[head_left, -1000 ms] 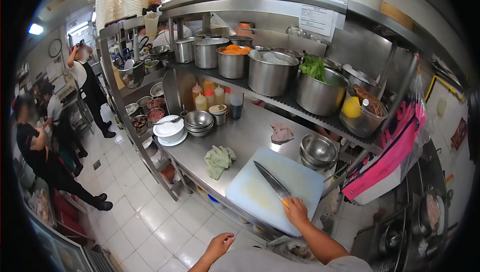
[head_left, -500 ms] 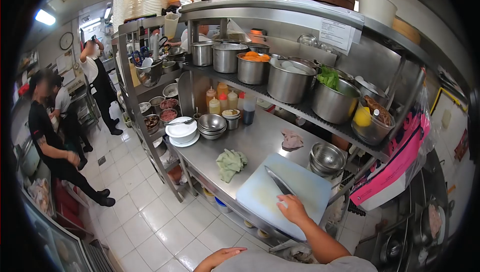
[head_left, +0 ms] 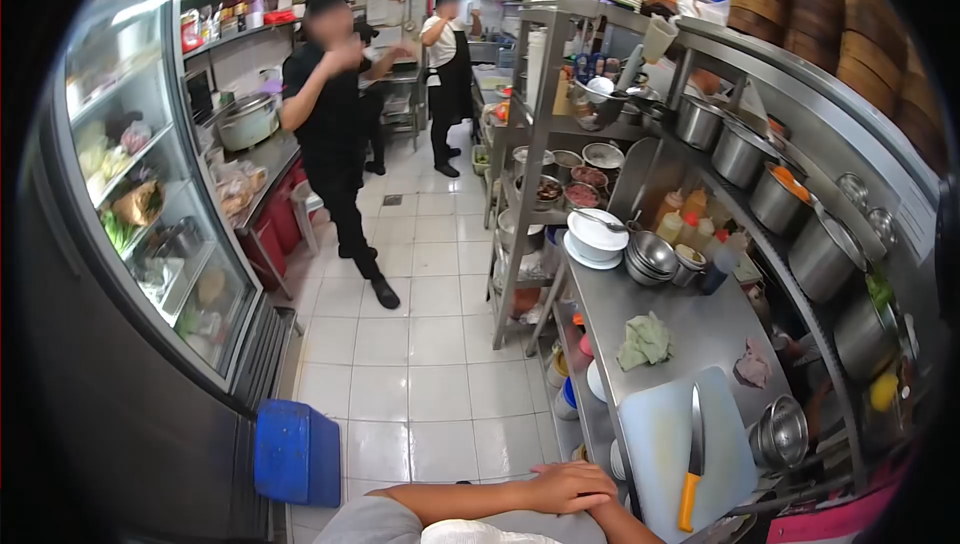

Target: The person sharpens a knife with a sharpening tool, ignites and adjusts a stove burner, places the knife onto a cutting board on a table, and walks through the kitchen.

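Your left hand (head_left: 565,491) lies over your right hand (head_left: 603,511) at your waist. The left fingers are loosely bent with no visible grip on an object; you can't tell how far the right ones open, or whether they hold anything, because they're partly hidden.

Just beside them, the knife (head_left: 697,434) lies flat on the cutting board (head_left: 652,434), orange handle toward you, blade pointing away. A forearm brushing the handle could swing the bare edge round, and a bump to the board, set close to the bench (head_left: 587,297) edge, could tip both toward the floor. The metal bowls (head_left: 780,432) crowd its right side, so an elbow there may rattle them.

The blue bin (head_left: 298,452) could catch your foot if you step back carelessly. Past the board, a strip of bench shows before the green cloth (head_left: 645,341). The tiled floor (head_left: 380,344) gives walking room, but a person in black (head_left: 330,134) stands farther along it.
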